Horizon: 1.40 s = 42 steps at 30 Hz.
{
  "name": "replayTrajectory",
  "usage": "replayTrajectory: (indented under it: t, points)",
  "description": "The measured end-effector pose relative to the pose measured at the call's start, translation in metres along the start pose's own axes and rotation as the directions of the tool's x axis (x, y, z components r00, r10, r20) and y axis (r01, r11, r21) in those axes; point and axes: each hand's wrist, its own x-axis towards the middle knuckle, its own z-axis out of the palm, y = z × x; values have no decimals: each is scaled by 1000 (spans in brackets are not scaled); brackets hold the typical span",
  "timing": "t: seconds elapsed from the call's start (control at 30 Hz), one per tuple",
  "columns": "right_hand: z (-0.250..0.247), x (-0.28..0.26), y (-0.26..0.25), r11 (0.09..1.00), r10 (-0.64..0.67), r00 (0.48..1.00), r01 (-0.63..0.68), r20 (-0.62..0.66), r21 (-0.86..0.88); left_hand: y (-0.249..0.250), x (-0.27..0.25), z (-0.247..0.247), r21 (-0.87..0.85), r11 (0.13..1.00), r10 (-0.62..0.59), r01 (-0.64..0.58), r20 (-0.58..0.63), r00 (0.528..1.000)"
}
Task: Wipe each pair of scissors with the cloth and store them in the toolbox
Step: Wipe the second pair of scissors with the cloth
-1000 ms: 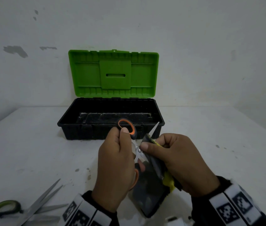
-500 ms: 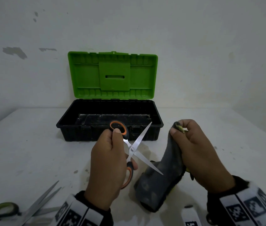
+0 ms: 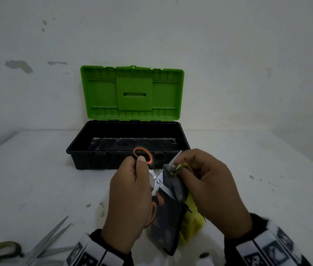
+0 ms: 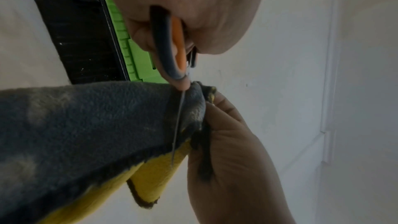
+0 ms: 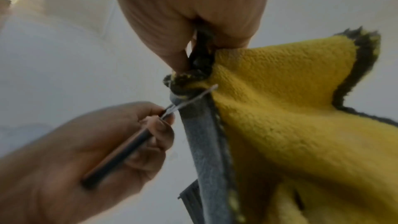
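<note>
Wiping step: left hand (image 3: pixel 130 198) gripped orange-handled scissors (image 3: pixel 157 182), blades open; right hand (image 3: pixel 212 191) fingers pinched grey-yellow cloth (image 3: pixel 173 212) round one blade. Next probably: other blade, then black toolbox (image 3: pixel 79 148).

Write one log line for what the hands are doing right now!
left hand grips orange-handled scissors | right hand wipes blade with cloth | toolbox open | green-handled scissors on table

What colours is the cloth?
The cloth is yellow on one side and grey on the other, with a dark edge; the right wrist view shows it best.
</note>
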Motion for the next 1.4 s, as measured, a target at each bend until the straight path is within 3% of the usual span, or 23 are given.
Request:
replayTrajectory:
  t: [0.1,0.2,0.33,0.47,0.73,0.9,1.07,1.17,1.33,1.4]
  points:
    - [4,-5,1,979,-95,995,93,-4,-184,-2,0,-2,14,1000,23,-23,-12,1000]
    - [2,-9,-1,964,-125,992,126,19,-232,0,-1,-5,13,1000,24,-24,-31,999]
    - [5,-17,-16,979,-64,994,80,88,-188,4,-2,-5,48,997,68,-66,-44,997]
    - [15,-19,-12,964,-13,1000,20,27,-264,4,-6,-2,57,994,95,-94,-20,995]
    - [4,-6,-3,959,-75,997,63,-35,-277,2,-5,-7,51,991,122,-124,49,991]
    - [9,-13,-2,926,-131,989,147,69,-349,2,-4,-9,40,991,122,-124,54,991]
    - [1,-5,9,917,-138,990,123,-13,-380,1,-2,-10,4,993,114,-115,97,989]
    - [8,-11,9,891,-155,987,161,50,-424,1,-1,-12,-33,995,100,-97,103,990]
    - [-3,-1,10,914,-192,978,147,-83,-377,5,-2,-13,-46,994,105,-100,140,984]
    - [1,-3,9,901,-202,978,168,-43,-400,6,-1,-14,-49,995,95,-89,143,985]
